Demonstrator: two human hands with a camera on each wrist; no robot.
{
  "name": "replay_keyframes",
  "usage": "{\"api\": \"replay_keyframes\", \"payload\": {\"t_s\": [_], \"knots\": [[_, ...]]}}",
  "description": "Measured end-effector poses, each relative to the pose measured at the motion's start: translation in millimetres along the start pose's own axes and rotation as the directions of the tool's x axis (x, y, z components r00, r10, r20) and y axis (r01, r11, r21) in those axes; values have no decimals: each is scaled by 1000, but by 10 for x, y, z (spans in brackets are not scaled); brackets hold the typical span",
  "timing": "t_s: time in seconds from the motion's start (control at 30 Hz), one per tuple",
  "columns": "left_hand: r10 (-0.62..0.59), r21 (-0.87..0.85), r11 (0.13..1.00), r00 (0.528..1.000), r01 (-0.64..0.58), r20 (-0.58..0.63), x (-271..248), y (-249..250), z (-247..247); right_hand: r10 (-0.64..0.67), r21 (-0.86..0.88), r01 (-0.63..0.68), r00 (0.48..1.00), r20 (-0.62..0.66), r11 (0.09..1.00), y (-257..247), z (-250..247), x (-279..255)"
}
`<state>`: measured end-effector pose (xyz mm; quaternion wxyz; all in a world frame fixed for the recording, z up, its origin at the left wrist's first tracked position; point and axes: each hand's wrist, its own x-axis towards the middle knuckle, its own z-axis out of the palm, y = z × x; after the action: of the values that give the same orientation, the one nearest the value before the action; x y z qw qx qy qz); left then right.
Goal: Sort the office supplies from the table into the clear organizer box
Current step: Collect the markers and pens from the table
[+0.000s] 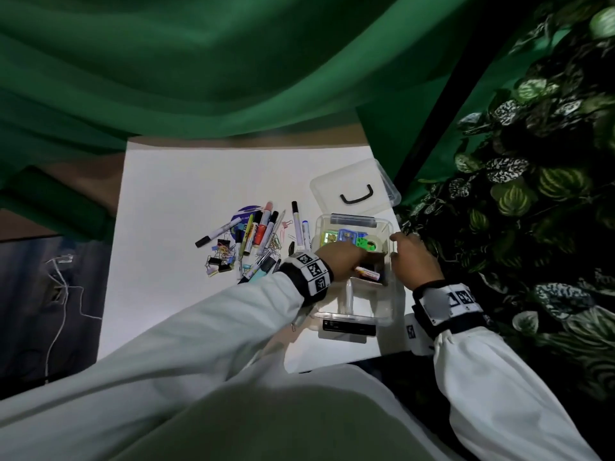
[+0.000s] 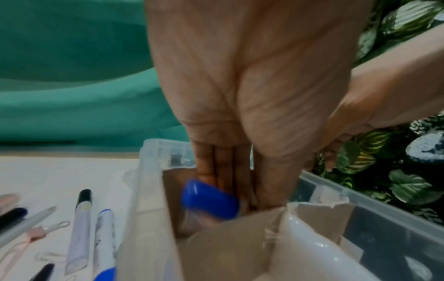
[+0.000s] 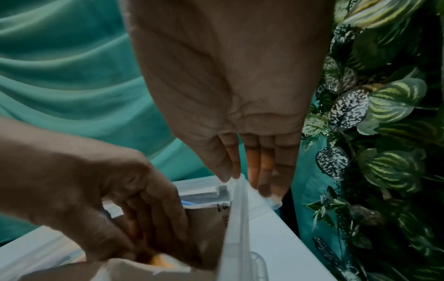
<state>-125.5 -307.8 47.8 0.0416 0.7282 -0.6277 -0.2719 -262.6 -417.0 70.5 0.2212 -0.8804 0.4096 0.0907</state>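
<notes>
The clear organizer box point(image 1: 352, 316) stands at the right of the white table. My left hand point(image 1: 339, 257) reaches into its middle compartment, which is lined with brown cardboard point(image 2: 240, 247). In the left wrist view the left hand point(image 2: 242, 192) points straight down with straight fingers. A blurred blue piece point(image 2: 210, 199) sits just under the fingertips, and no finger curls round it. A pink and white item point(image 1: 367, 272) lies in the same compartment. My right hand point(image 1: 404, 251) point(image 3: 250, 178) rests straight fingers against the box's right wall point(image 3: 238, 218).
Markers and pens point(image 1: 263, 231) lie heaped left of the box, with binder clips point(image 1: 219, 257) beside them. The box lid point(image 1: 352, 191) with a black handle lies behind the box. Leafy plants point(image 1: 532, 194) crowd the right edge. Green cloth point(image 1: 199, 78) hangs at the back.
</notes>
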Motion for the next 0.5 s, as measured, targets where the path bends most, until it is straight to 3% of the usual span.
{"api": "replay_keyframes", "payload": {"t_s": [0.13, 0.2, 0.27, 0.37, 0.5], "knots": [[-22, -135, 991, 974, -9, -224, -261, -240, -20, -128, 36, 138, 971, -200, 990, -292, 19, -11], [-147, -244, 968, 916, 56, -372, -412, -458, 0, -192, 94, 218, 953, -235, 971, -557, 64, 6], [-335, -351, 917, 845, 190, -418, -577, -748, 49, -243, 153, 278, 946, -214, 948, -858, 164, 26], [-553, -350, 822, 779, 450, -297, -815, -1239, 239, -324, 198, 338, 941, -101, 920, -1304, 380, 133], [-653, -135, 757, 750, 639, -107, -1036, -1590, 579, -292, 205, 265, 949, 116, 942, -1737, 781, 421]]}}
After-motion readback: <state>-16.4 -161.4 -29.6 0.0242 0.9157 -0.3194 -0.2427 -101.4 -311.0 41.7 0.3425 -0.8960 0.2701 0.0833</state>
